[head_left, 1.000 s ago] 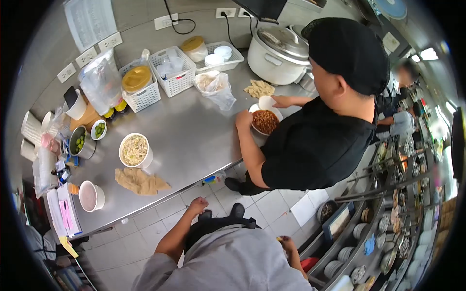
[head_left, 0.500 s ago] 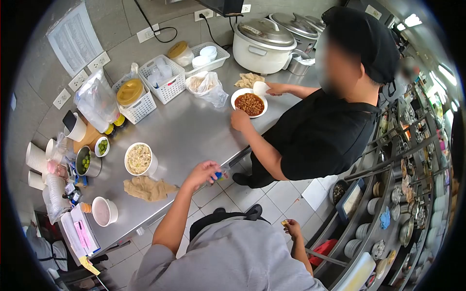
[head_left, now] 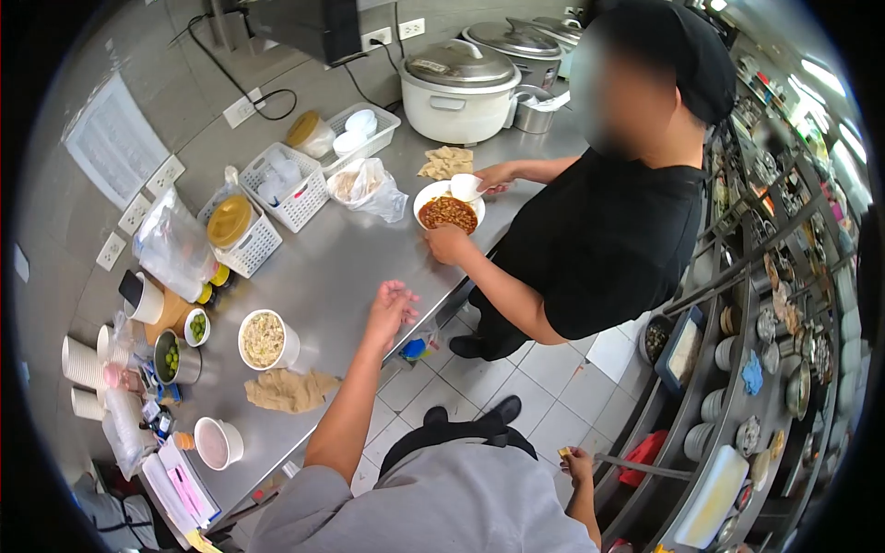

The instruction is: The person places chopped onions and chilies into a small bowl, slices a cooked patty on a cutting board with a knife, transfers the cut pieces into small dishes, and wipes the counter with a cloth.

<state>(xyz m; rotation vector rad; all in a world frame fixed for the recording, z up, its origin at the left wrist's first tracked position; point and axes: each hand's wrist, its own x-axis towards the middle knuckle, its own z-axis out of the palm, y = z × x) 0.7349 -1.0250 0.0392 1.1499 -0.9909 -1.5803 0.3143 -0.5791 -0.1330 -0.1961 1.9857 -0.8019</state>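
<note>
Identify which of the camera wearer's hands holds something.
The right hand, holding a small yellowish item; the left hand, nearer the counter, appears empty.

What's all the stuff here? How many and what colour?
Counter: 1, grey, left to centre
Lidded cookers: at least 2, white and grey, counter's far end
Baskets: 3, white, counter's back
Co-worker: 1, black clothes, right of centre
Bowl of red-brown food: 1, white, before the co-worker
Tub of pale food: 1, white, counter's left part
Cloths: 2, tan, beside bowl and tub
Green food: several, green, left of the tub
Dishes: too many to count, mixed, right side
Left hand: 1, bare, by the counter's edge
Right hand: 1, bare, lower right, holding a small yellowish thing
</note>
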